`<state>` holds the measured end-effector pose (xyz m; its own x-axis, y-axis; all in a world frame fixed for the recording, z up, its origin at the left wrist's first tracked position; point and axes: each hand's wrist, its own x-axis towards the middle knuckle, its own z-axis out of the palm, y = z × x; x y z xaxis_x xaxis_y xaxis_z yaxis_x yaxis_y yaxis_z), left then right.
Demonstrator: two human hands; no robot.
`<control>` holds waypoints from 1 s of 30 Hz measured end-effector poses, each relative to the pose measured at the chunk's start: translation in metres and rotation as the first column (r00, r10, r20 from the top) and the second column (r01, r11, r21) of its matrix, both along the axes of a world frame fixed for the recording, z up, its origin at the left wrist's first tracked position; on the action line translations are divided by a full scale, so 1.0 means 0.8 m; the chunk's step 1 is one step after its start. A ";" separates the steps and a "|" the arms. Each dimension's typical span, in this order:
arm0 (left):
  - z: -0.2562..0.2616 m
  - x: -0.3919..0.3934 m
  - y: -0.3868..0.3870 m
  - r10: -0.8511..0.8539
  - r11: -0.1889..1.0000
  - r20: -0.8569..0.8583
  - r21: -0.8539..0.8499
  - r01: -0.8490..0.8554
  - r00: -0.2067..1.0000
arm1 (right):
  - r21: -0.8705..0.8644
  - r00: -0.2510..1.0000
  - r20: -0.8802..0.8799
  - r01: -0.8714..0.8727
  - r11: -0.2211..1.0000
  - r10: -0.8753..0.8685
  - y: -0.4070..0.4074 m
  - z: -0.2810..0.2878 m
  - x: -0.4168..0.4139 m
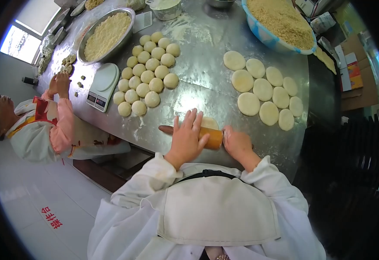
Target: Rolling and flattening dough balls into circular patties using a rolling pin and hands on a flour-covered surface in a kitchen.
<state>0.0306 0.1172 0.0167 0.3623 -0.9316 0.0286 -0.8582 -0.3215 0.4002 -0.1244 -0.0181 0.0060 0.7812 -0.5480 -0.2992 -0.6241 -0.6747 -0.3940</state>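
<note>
A wooden rolling pin with a thick roller lies across the steel table in front of me. My left hand rests flat over the left part of the pin, its fingers spread and pointing away from me. My right hand is curled around the handle at the right end. Just beyond the roller shows the far edge of a dough piece; the rest is hidden by the pin and my left hand. Dough balls sit in rows to the left. Flattened dough rounds lie to the right.
A kitchen scale stands left of the balls. Behind it are a metal bowl of crumbly pale mix and a white scraper. A blue-and-white basin holds brown crumbs. At far left a co-worker handles small pieces.
</note>
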 end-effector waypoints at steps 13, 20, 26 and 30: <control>-0.001 0.057 -0.016 0.218 0.873 -0.002 -0.447 -0.196 0.976 | 0.268 0.846 0.314 0.356 0.895 -0.431 -0.060 0.006 -0.052; -0.014 0.036 -0.059 -0.332 0.933 -0.269 0.045 0.356 0.904 | 0.686 0.482 0.119 0.592 0.422 -0.868 0.008 -0.026 -0.140; -0.014 0.050 -0.083 -0.394 0.849 -0.225 0.282 0.447 0.891 | 0.712 0.523 0.165 0.524 0.468 -0.836 0.030 -0.031 -0.149; 0.031 0.026 -0.061 -0.146 0.980 -0.419 0.064 0.190 0.896 | 0.729 0.508 0.180 0.506 0.461 -0.843 0.035 -0.039 -0.160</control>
